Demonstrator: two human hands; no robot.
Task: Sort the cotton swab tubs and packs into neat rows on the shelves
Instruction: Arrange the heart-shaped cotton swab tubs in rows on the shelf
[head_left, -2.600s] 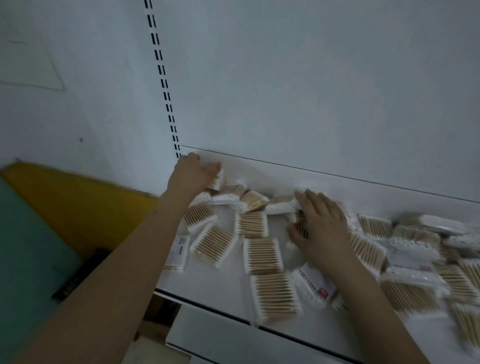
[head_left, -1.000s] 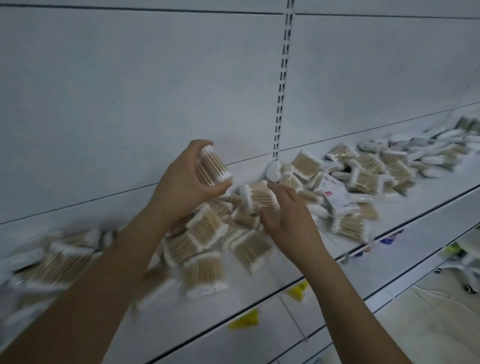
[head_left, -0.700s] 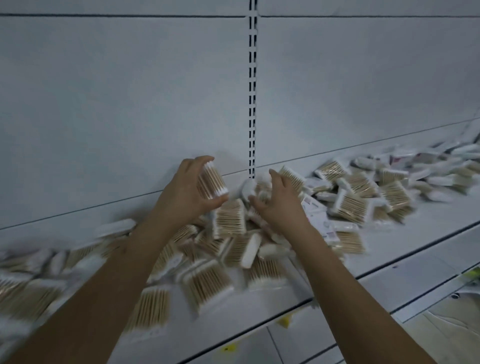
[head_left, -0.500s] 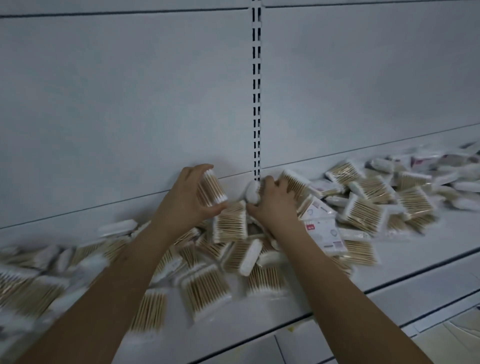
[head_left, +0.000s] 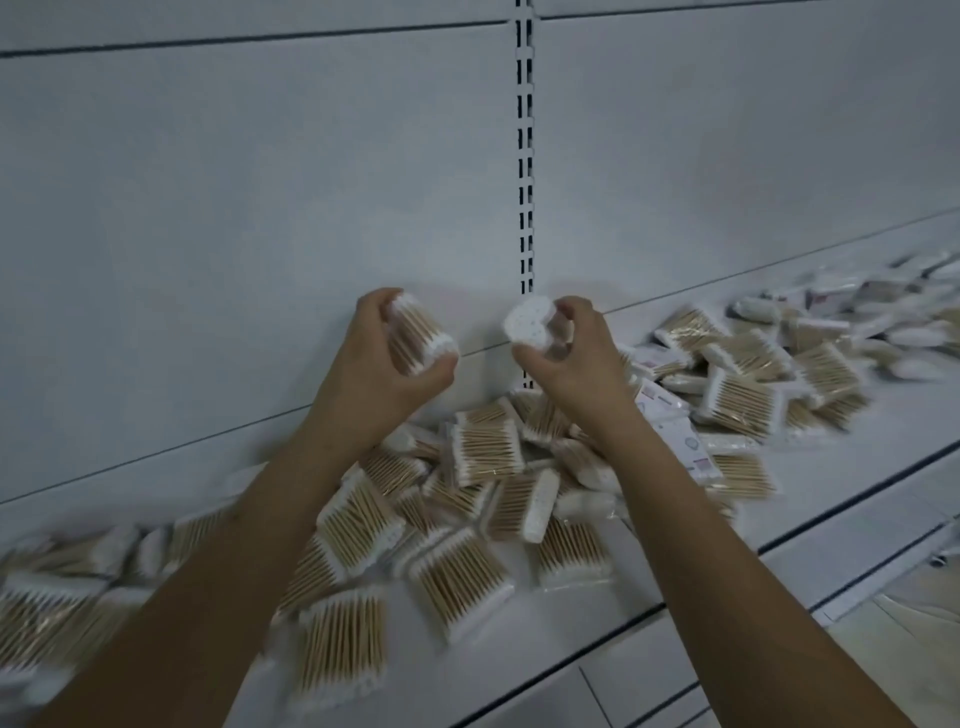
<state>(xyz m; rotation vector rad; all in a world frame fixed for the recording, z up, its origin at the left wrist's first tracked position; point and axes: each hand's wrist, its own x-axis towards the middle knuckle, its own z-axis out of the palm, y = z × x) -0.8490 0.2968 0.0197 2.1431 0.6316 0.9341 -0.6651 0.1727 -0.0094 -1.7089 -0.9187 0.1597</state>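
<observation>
Two hands are raised above the jumbled packs (head_left: 483, 452): left hand (head_left: 384, 374) grips a swab bundle (head_left: 421, 332), right hand (head_left: 571, 358) has just lifted another bundle (head_left: 530, 322), so sorting has barely begun.

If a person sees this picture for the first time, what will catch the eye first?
First, the two raised hands in the middle: the left hand grips a round tub of swabs, and the right hand holds another tub, its white end facing the camera. Below them, a messy pile of swab packs covers the white shelf from left to right, with no neat rows in view.
</observation>
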